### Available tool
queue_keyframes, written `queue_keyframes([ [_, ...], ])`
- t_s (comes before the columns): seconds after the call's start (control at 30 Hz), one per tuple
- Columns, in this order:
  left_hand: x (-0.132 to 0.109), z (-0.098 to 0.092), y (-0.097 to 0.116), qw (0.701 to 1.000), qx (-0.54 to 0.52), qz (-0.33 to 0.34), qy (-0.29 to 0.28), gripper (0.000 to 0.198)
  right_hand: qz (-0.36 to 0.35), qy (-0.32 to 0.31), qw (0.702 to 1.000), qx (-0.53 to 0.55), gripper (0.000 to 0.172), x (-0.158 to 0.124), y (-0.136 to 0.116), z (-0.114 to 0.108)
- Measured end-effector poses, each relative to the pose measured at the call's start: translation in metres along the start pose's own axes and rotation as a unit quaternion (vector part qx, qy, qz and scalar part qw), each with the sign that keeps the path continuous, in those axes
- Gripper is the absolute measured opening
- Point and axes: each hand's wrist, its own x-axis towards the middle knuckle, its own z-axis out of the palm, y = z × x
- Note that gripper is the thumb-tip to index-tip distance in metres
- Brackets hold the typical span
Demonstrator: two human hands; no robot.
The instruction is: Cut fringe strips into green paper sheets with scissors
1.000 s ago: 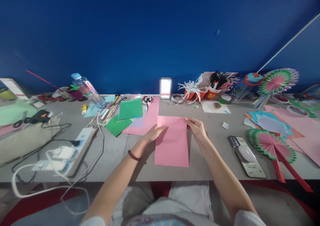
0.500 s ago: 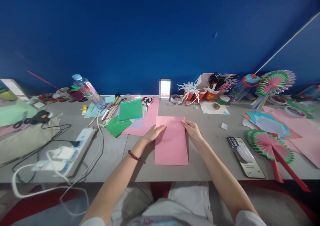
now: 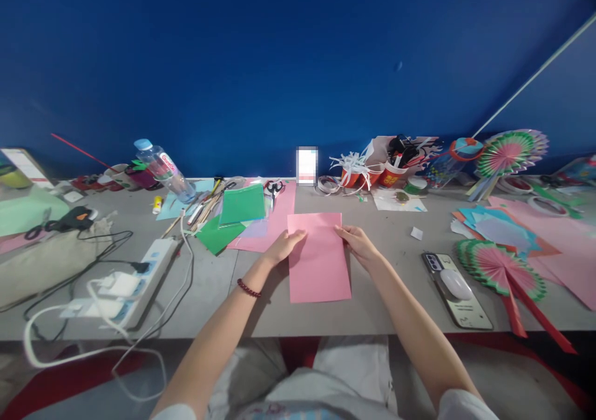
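Note:
A pink paper sheet (image 3: 319, 265) lies flat on the grey table (image 3: 386, 296) in front of me. My left hand (image 3: 283, 247) rests on its left edge near the far end, fingers closed on the edge. My right hand (image 3: 357, 244) pinches the sheet's right edge near the far corner. A beaded bracelet (image 3: 248, 289) circles my left wrist.
Green and pink paper sheets (image 3: 242, 212) and scissors (image 3: 274, 187) lie at the back left. A power strip (image 3: 139, 271) with cables sits left. A phone with a mouse on it (image 3: 456, 286) and pleated paper fans (image 3: 500, 268) lie right. Red cups (image 3: 382, 172) stand against the blue wall.
Both hands have drawn slightly left and nearer along the pink sheet, and the sheet has shifted a little away from the table's front edge and turned slightly.

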Motion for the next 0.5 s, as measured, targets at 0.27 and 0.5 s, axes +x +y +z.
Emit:
queue_keyframes([
  [0.27, -0.0019, -0.0002, 0.0009, 1.0, 0.011, 0.018, -0.016, 0.06, 0.0, -0.008, 1.0, -0.006, 0.041, -0.0018, -0.0016, -0.0008],
  [0.5, -0.0021, -0.0029, 0.0036, 1.0, -0.008, 0.025, 0.004, 0.06, -0.005, -0.004, 0.999, -0.042, 0.042, -0.0006, -0.0015, -0.0037],
])
